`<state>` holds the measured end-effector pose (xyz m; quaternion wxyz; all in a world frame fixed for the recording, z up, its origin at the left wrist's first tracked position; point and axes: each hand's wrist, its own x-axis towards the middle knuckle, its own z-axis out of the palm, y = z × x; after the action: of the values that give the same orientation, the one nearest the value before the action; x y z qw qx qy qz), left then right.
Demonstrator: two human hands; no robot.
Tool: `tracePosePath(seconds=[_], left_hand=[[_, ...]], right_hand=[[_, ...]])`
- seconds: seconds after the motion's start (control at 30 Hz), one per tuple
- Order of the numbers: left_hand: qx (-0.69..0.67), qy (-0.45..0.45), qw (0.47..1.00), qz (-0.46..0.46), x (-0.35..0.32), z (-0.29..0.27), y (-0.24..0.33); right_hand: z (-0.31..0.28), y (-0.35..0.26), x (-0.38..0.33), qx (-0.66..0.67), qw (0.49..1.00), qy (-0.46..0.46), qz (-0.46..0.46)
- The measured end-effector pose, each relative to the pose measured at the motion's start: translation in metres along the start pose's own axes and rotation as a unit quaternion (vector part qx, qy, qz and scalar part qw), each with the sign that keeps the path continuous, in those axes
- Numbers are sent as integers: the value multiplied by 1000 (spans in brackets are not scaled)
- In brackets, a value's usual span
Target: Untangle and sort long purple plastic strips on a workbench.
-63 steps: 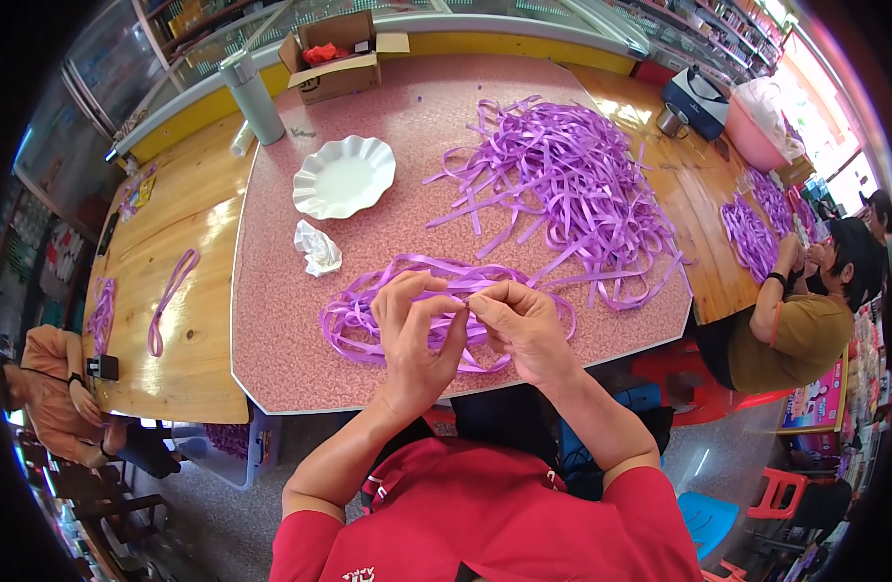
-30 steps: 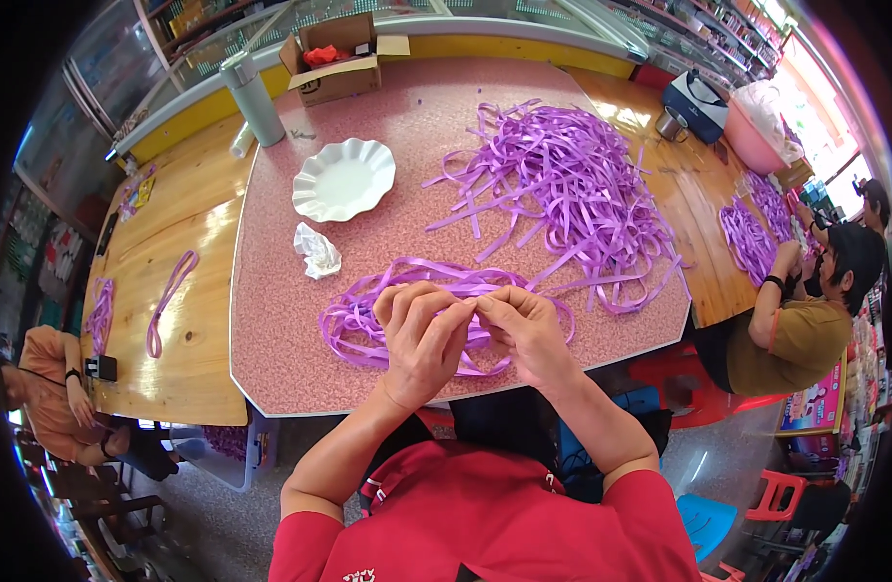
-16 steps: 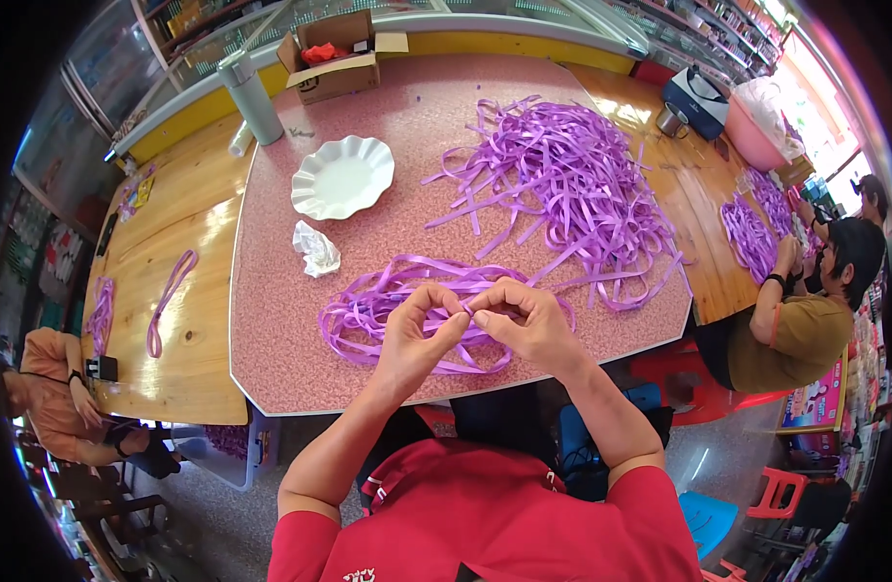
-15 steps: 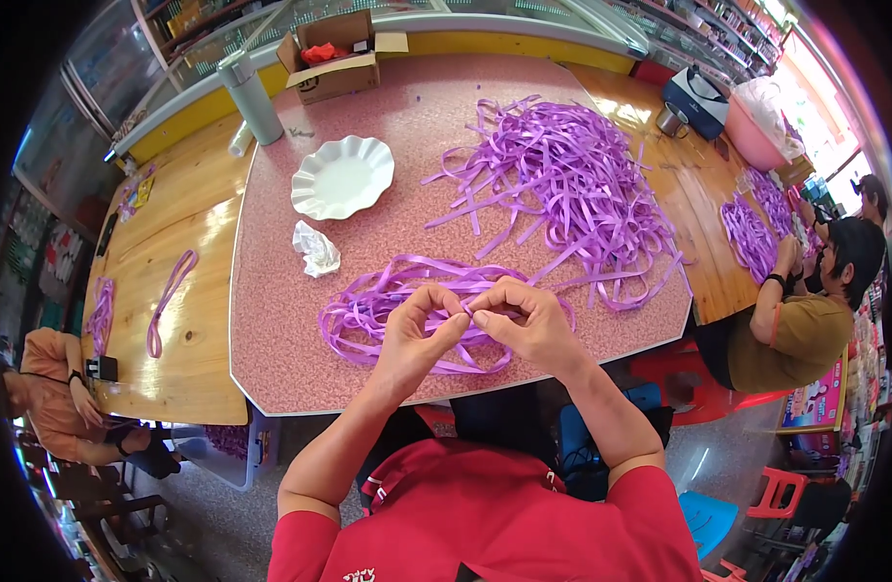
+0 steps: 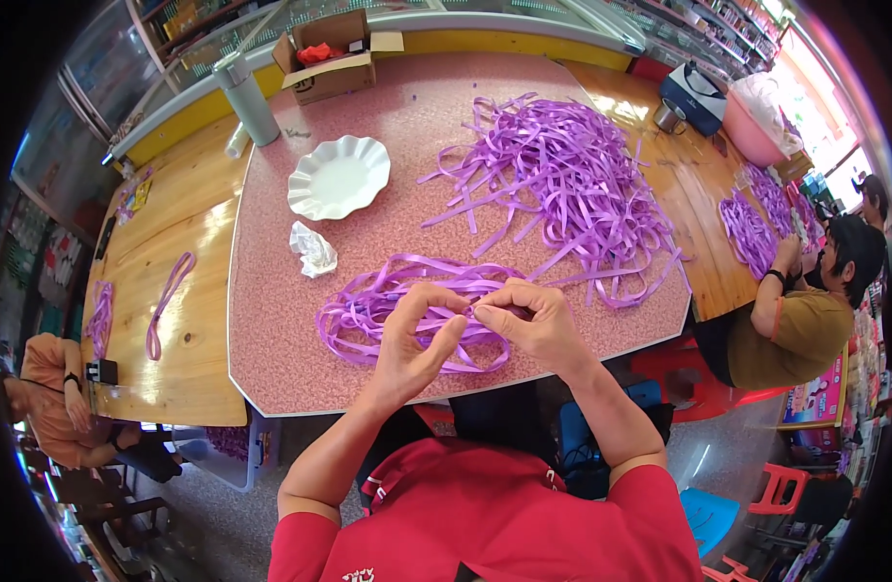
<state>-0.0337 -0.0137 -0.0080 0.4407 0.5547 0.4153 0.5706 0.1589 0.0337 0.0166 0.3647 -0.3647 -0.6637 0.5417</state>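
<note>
Purple ribbons [image 5: 407, 306] are seen on a pink speckled bench [image 5: 271, 320]; beyond them, a white scalloped plate [image 5: 337, 177] is seen.

Two seconds back, both hands sat close together over the looped ribbon bundle [image 5: 407, 306], fingers curled and knuckles nearly touching, and they were packed tighter still a second ago. Since then the left hand [image 5: 417, 339] has opened out: its palm is turned more upward and its fingers are spread, with thumb and forefinger reaching toward the other hand. The right hand [image 5: 528, 320] has shifted slightly to the right, its fingertips meeting the left's over a strip of ribbon; the pinch itself is too small to make out clearly. The near loops of the bundle seem slightly rearranged.
</note>
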Motion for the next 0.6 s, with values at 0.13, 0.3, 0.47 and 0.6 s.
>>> tracePosePath(seconds=[0.13, 0.3, 0.47, 0.6], left_hand=[[200, 17, 970, 136, 3, -1, 0], [253, 40, 951, 174, 3, 3, 3], [265, 45, 946, 184, 4, 4, -2], [259, 39, 947, 183, 4, 3, -2]], right_hand=[[1, -4, -1, 3, 1000, 2, 8], [0, 0, 0, 14, 1000, -7, 3], [0, -2, 0, 79, 993, -38, 80], [1, 3, -1, 45, 998, -22, 46]])
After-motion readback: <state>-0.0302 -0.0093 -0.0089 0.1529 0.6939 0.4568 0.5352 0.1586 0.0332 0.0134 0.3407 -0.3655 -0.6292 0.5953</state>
